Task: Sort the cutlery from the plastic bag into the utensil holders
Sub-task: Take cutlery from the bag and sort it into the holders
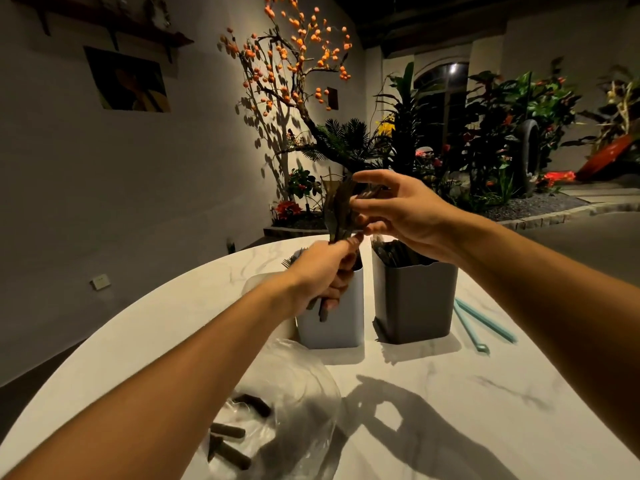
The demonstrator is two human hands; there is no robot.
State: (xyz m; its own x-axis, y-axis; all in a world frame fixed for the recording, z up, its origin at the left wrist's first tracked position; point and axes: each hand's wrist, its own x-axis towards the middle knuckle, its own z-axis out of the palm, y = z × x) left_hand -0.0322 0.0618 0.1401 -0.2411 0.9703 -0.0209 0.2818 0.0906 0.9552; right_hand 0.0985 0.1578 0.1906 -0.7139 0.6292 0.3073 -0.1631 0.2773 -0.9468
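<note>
Above the light holder [332,306], the left hand [322,268] grips a bundle of dark cutlery [341,209] by the handles, heads up. The right hand [405,209] pinches one piece at its top. Judgement: draw that piece straight up, left grip firm, then drop it handle-first into the dark holder [414,299]. More cutlery remains in the plastic bag [277,417].

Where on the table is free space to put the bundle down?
Bare table lies in front of the dark holder, right of the plastic bag. It is crowded near the light holder and the blue sticks.
</note>
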